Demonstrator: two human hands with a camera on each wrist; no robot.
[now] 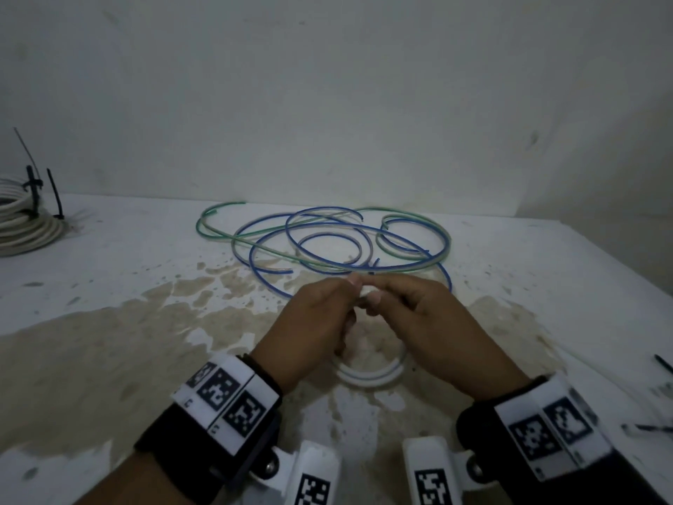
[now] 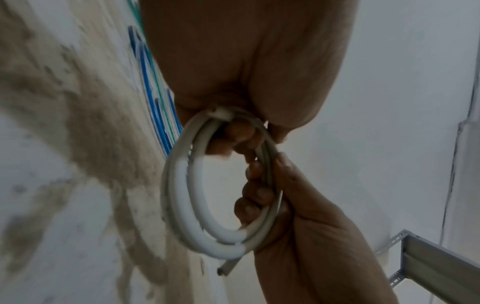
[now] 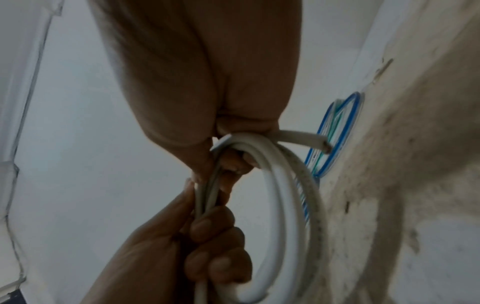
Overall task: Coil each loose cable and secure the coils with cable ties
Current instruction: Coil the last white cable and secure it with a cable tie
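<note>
A white cable coil (image 1: 369, 377) of a few loops hangs upright between both hands above the stained table (image 1: 109, 359). My left hand (image 1: 338, 297) grips the coil (image 2: 179, 195) at its top, fingers (image 2: 233, 139) curled through the loops. My right hand (image 1: 388, 298) holds the same coil (image 3: 285, 205) beside it, fingers (image 3: 233, 162) hooked round the strands. One cut cable end (image 3: 311, 139) sticks out toward the table. A small flat white piece (image 2: 221, 113) lies across the top of the coil; I cannot tell what it is.
Loose blue and green cables (image 1: 327, 242) sprawl on the table just beyond my hands. A tied white coil (image 1: 22, 220) with black cable ties (image 1: 54, 195) sits at the far left. More black ties (image 1: 662, 362) lie at the right edge. A metal bracket (image 2: 428, 257) shows low on the right.
</note>
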